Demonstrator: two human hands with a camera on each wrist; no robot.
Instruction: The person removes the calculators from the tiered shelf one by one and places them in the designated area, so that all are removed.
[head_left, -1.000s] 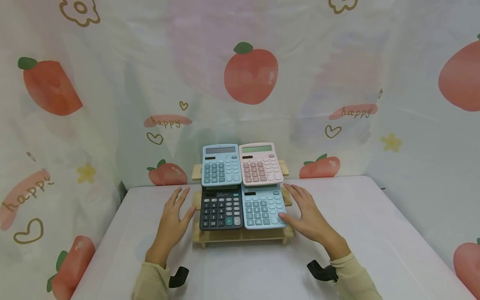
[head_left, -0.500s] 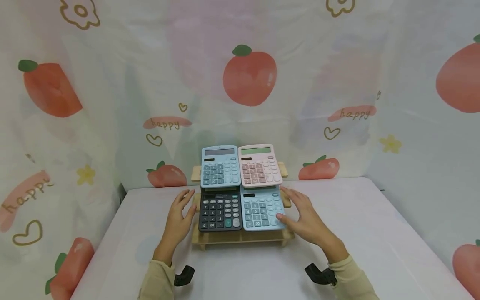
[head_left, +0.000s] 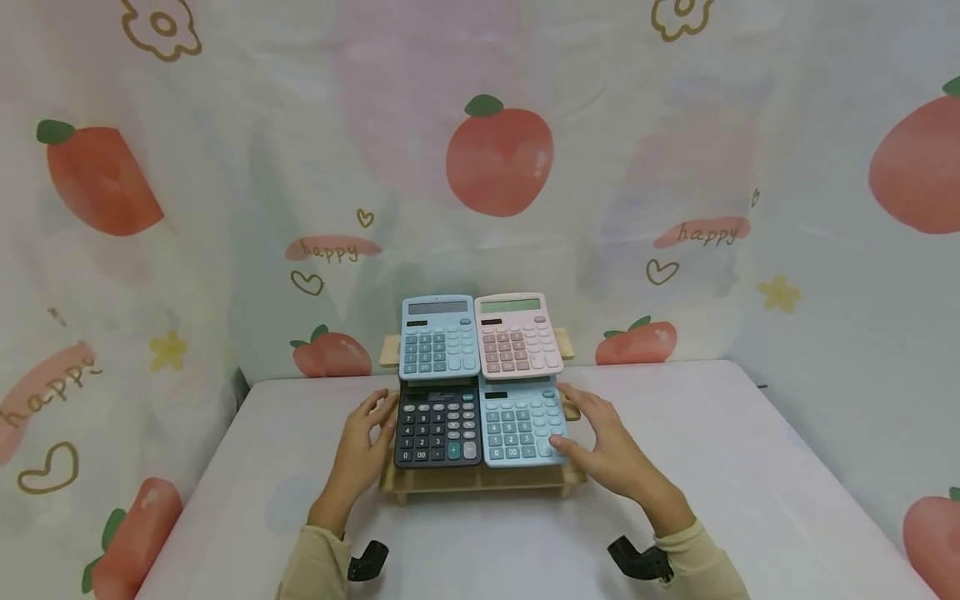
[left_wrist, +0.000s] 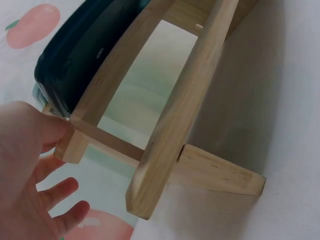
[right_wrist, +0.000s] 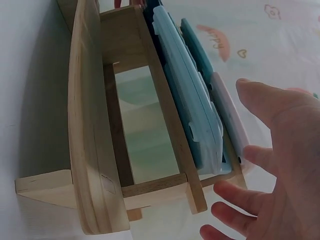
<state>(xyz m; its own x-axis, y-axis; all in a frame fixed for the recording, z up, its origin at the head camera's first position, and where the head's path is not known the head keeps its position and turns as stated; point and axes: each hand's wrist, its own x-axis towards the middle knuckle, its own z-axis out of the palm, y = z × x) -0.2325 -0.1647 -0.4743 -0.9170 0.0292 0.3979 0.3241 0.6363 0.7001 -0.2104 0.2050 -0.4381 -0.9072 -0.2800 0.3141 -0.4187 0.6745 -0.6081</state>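
A wooden tiered rack (head_left: 480,480) stands on the table with calculators leaning on it in two rows. On the upper tier are a light blue calculator (head_left: 439,337) and a pink calculator (head_left: 519,336). Below them sit a black calculator (head_left: 438,425) and another light blue calculator (head_left: 522,423). My left hand (head_left: 360,446) is beside the rack's left end, thumb and forefinger near the black calculator's edge; in the left wrist view the thumb meets the wooden end and the other fingers spread loosely. My right hand (head_left: 611,450) is at the right end, fingers spread, thumb overlapping the lower blue calculator's edge.
The white-covered table (head_left: 285,425) reaches back to a fabric backdrop (head_left: 498,158) printed with fruit, hearts and lettering, which also lines both sides. A black wrist mount (head_left: 367,561) shows by the left sleeve, another black mount (head_left: 637,558) by the right.
My left hand has moved right, closer to the rack and the black calculator. My right hand stays nearly where it was. The whole view has shifted slightly; the calculators keep their places on the rack.
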